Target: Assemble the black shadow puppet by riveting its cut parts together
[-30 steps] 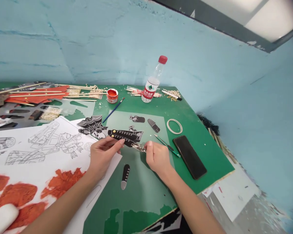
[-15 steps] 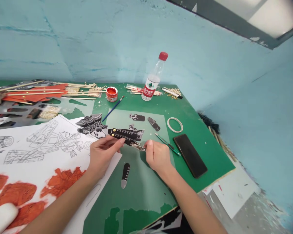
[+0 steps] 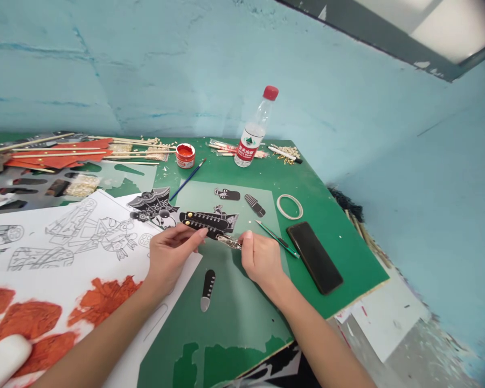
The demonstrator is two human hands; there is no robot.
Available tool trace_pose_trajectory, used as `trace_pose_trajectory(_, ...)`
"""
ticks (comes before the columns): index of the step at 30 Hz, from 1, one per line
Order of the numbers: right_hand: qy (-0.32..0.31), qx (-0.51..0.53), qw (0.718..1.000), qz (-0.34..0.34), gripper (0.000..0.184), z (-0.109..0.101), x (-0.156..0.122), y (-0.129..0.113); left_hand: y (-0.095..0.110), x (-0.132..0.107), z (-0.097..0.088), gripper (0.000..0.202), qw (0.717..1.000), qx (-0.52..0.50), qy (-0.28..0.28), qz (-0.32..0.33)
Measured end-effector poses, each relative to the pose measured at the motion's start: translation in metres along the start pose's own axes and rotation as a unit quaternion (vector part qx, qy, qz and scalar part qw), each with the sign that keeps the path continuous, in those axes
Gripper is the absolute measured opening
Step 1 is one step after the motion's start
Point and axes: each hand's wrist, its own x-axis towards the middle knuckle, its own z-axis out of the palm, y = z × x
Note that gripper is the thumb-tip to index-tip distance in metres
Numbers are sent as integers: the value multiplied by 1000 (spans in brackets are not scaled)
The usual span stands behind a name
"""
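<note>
My left hand (image 3: 173, 250) pinches a black figure cut-out (image 3: 204, 222), whose jointed arm strips carry white patterns and two gold fasteners. My right hand (image 3: 262, 256) is closed round a small silver hole punch (image 3: 228, 241); its handles are hidden in the fist. The punch's jaws meet the right end of the lower black strip. Below the hands, a loose black strip with a grey tip (image 3: 207, 291) lies on a translucent sheet (image 3: 230, 302). Two small black cut-outs (image 3: 227, 194) lie beyond, and a black patterned head piece (image 3: 156, 207) is left of my left hand.
Right of my hands are a green craft knife (image 3: 278, 240), a tape roll (image 3: 290, 207) and a phone (image 3: 315, 258). Behind stand a water bottle (image 3: 250, 132) and red paint jar (image 3: 185, 156), with a paintbrush (image 3: 188, 180) nearby. Drawn sheets (image 3: 89, 248) cover the left side.
Both hands keep nearly the same position, with the punch still at the strip's end. Only a very slight shift of the view shows.
</note>
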Motion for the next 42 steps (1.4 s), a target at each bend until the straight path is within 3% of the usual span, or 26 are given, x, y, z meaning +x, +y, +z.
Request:
trace_pose_trajectory(14,73,-6,996,-47,53,2,1,1,3,0,-1,16,1000,6,-14,3)
trace_pose_trajectory(42,62,-20,997,-38,57,2,1,0,2,0,0,16,1000,-3,-3,-4)
